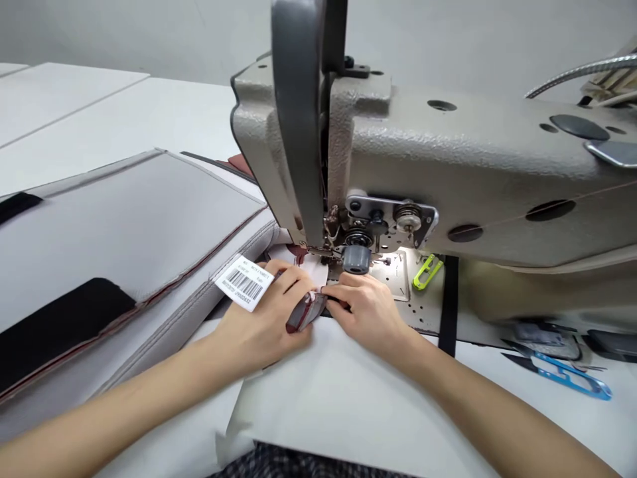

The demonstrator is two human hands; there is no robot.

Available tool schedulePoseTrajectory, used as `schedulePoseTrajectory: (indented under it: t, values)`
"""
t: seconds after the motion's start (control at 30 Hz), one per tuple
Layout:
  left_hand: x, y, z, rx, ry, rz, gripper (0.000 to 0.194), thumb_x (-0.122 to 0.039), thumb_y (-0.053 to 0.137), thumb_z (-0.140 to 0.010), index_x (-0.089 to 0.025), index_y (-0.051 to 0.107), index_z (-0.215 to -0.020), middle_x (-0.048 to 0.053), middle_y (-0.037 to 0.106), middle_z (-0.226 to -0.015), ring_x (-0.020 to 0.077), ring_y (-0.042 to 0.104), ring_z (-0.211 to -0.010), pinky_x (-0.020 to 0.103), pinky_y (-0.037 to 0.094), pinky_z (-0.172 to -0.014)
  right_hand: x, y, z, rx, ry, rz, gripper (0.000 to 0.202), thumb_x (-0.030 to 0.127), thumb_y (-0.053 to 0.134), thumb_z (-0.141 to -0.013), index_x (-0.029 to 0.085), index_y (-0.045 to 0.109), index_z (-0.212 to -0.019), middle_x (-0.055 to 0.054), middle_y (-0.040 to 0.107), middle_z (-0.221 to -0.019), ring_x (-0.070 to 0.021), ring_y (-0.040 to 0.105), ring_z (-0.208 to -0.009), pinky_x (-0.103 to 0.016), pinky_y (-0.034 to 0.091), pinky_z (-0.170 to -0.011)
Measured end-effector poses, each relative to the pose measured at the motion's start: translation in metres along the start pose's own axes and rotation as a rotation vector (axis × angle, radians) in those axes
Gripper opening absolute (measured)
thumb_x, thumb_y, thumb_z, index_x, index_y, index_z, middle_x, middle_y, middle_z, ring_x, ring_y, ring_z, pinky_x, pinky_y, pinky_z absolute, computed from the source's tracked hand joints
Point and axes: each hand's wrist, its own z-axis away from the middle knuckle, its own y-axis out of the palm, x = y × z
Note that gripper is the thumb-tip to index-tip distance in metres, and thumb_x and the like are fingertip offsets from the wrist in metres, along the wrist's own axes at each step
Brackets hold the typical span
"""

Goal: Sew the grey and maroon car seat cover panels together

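Just in front of the needle area of a sewing machine (423, 153), both hands grip the edge of a light grey seat cover (154, 199). My left hand (273, 305) is closed around a folded, dark-and-red seam edge (306, 311), thumb below and fingers on top. A white barcode label (243, 283) sticks out by its knuckles. My right hand (368, 309) pinches the same edge from the right, fingertips close to the left ones. The cover spreads to the left, with black patches (64, 332) and red-lined seams. What lies under the fingers is hidden.
Blue thread snips (572, 378) lie at the right on the white table. A yellow-green clip-like tool (427, 272) rests on the machine bed, beside a black strip (448, 305). The machine's head and grey upright guard (298, 119) stand close above the hands.
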Motion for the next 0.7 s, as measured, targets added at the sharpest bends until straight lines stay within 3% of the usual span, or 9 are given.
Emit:
schedulePoseTrajectory:
  t: [0.13,0.3,0.4,0.5,0.6,0.7]
  values:
    - [0.007,-0.002,0.0,-0.044,0.051,-0.071,0.022,-0.03,0.059,-0.076,-0.019,0.061,-0.094,0.005,0.059,-0.095,0.0264,0.048,-0.096,0.048,0.033,-0.094,0.0,0.001,-0.002,0.002,0.02,-0.016,0.024,0.015,0.056,-0.087,0.024,0.077,-0.093,0.001,0.059,-0.07,-0.0112,0.049,-0.063,-0.026,0.032,-0.062]
    - [0.005,-0.005,0.005,-0.057,0.053,0.026,0.038,-0.044,0.063,-0.082,-0.02,0.056,-0.111,0.007,0.057,-0.108,0.0273,0.048,-0.102,0.046,0.033,-0.094,0.007,-0.002,-0.003,0.072,0.148,-0.09,0.027,0.014,0.056,-0.085,0.023,0.075,-0.104,0.0,0.068,-0.084,-0.0131,0.057,-0.072,-0.026,0.038,-0.069]
    - [0.004,-0.007,0.002,-0.025,0.027,-0.025,0.021,-0.03,0.053,-0.085,-0.017,0.057,-0.101,0.008,0.057,-0.1,0.0268,0.049,-0.096,0.043,0.037,-0.086,0.012,-0.011,-0.008,0.157,0.228,-0.121,0.03,0.014,0.055,-0.086,0.024,0.074,-0.107,0.0,0.07,-0.093,-0.0147,0.061,-0.08,-0.027,0.04,-0.073]
    - [0.008,-0.008,-0.008,-0.005,0.105,-0.186,0.011,-0.018,0.049,-0.081,-0.016,0.057,-0.087,0.009,0.056,-0.088,0.0286,0.05,-0.092,0.042,0.037,-0.079,0.013,-0.019,-0.018,0.227,0.241,-0.201,0.034,0.014,0.055,-0.083,0.026,0.072,-0.109,0.001,0.069,-0.095,-0.0153,0.061,-0.083,-0.026,0.041,-0.073]
    - [0.017,-0.008,-0.015,-0.11,0.201,-0.267,0.014,-0.012,0.046,-0.082,-0.016,0.057,-0.089,0.01,0.058,-0.089,0.0293,0.05,-0.091,0.042,0.037,-0.078,0.012,-0.017,-0.031,0.249,0.283,-0.329,0.025,0.013,0.058,-0.078,0.022,0.071,-0.097,0.003,0.064,-0.077,-0.0139,0.057,-0.073,-0.024,0.041,-0.066]
    - [0.027,-0.009,-0.015,-0.192,0.281,-0.245,0.016,-0.009,0.045,-0.087,-0.015,0.057,-0.095,0.01,0.059,-0.091,0.027,0.051,-0.091,0.04,0.039,-0.078,0.012,-0.005,-0.037,0.16,0.332,-0.449,0.013,0.014,0.061,-0.078,0.02,0.067,-0.088,0.004,0.06,-0.072,-0.0129,0.055,-0.07,-0.023,0.041,-0.063]
